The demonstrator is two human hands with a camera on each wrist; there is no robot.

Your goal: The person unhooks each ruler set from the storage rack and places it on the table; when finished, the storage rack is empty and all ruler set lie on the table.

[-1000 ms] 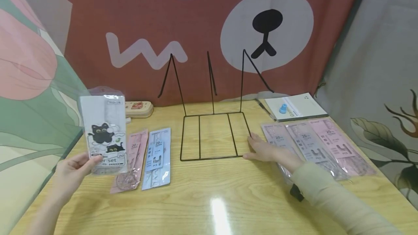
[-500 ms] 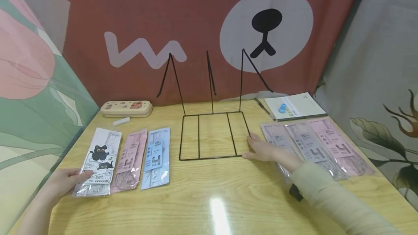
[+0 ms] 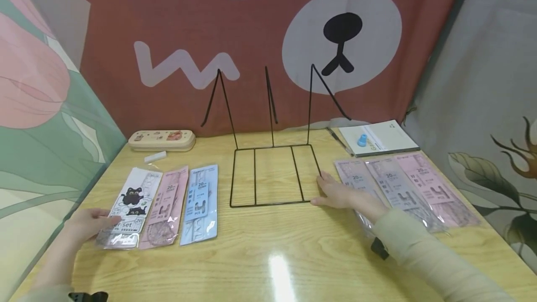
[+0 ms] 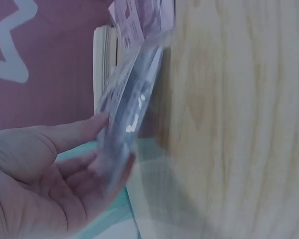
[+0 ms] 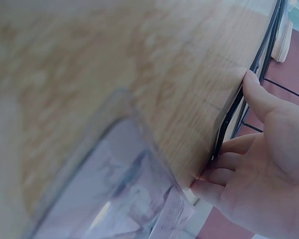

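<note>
My left hand [image 3: 87, 225] pinches the lower left edge of a white packaged ruler set [image 3: 133, 197] with black cats on it. Thumb lies on top, fingers beneath; in the left wrist view this ruler set [image 4: 129, 109] is tilted off the table. Right beside it lie a pink ruler set [image 3: 165, 206] and a blue ruler set [image 3: 200, 204]. My right hand [image 3: 337, 192] holds the front right corner of a black wire rack [image 3: 278, 203]. In the right wrist view the thumb and curled fingers of that hand [image 5: 269, 169] meet the rack's bar [image 5: 231, 112].
Several more ruler sets [image 3: 396, 190] lie fanned at the right, partly under my right forearm. Behind them are a notebook [image 3: 386, 138], a small blue cap-like piece [image 3: 362, 140] and a pen [image 3: 340, 140]. A pencil case [image 3: 162, 140] and a white eraser-like block [image 3: 155, 156] sit back left.
My left hand has lowered the cat ruler set from upright above the table to beside the pink one, then shifted it slightly right against it. The right hand and rack have stayed put.
</note>
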